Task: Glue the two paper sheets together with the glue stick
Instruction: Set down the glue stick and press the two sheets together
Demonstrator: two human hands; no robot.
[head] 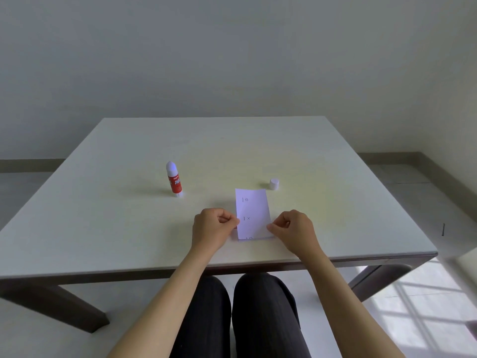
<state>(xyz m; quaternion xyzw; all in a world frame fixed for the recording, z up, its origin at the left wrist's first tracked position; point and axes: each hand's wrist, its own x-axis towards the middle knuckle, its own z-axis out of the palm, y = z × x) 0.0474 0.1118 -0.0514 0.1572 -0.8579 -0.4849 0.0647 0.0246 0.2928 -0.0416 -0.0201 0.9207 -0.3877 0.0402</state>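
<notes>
Two bare hands, the left hand and right hand, pinch opposite side edges of one visible small white printed paper sheet lying on the pale square table, with one uncapped red glue stick standing well to their left and one white cap just beyond the sheet.

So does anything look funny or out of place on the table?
A little: the glue stick stands open with its white cap off, sitting apart on the other side of the paper. Nothing is spilled or torn. Both hands pinch the paper's edges.
</notes>
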